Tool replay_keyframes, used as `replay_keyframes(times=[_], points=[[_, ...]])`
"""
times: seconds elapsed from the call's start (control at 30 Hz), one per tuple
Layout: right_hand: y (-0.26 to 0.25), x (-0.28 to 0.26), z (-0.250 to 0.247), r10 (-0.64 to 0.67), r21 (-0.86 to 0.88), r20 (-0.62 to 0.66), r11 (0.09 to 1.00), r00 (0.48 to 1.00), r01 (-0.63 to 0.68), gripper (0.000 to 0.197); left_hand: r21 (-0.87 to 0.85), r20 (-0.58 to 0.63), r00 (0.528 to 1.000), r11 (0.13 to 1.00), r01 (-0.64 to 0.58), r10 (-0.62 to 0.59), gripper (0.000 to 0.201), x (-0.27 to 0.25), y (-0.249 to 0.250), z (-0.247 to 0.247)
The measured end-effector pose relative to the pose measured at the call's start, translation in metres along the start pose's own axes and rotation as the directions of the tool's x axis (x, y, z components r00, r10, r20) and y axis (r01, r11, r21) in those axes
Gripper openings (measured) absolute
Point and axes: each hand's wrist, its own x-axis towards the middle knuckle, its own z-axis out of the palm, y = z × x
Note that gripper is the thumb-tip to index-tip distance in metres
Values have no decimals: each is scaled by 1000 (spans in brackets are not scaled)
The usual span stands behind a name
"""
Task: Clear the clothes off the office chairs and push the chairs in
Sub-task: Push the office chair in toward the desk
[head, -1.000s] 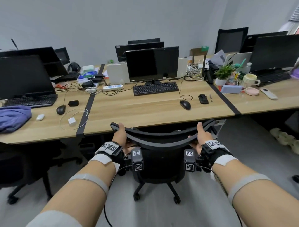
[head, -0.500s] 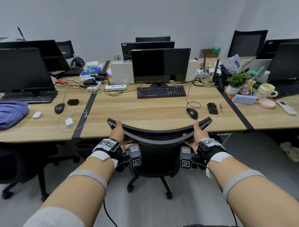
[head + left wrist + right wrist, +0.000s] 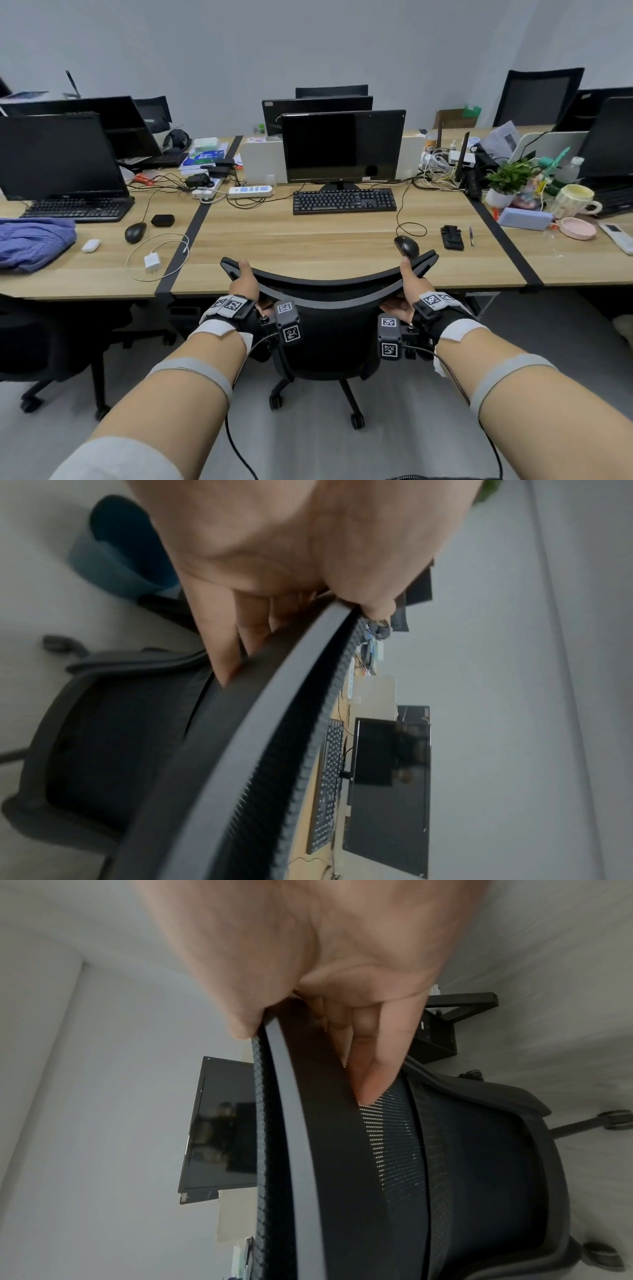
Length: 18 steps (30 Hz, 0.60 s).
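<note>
Wooden desk (image 3: 308,246), grey floor (image 3: 308,445), office chair (image 3: 329,329)

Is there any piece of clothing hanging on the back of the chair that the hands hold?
No, the chair back is bare, with only the left hand and right hand gripping its top edge.

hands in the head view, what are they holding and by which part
Both grip the black office chair by the top edge of its backrest: left hand near the left end, right hand near the right end, thumbs on top, fingers behind.
</note>
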Motion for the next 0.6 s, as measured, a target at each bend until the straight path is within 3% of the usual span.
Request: replay_keyframes(times=[0.07,0.17,0.33,0.47,0.6], points=[[-3,-4,-12,28,-102,30,994,999,-25,74,-47,-53,998,998,40,-43,83,-14,2,12],[-5,-16,-36,60,-100,156,994,986,-45,55,-100,-98,993,994,49,-59,79,-42,-14,39],[-16,-31,-111,27,-114,268,993,963,4,47,-147,-9,995,984,98,-100,83,-101,-65,110],[-31,-32,-210,-39,-63,205,997,978,53,41,-328,209,973,930,166,-99,69,-163,-91,211],[-41,-36,-327,-92,19,63,996,994,91,32,-240,470,882,959,153,-23,69,-226,-98,330]])
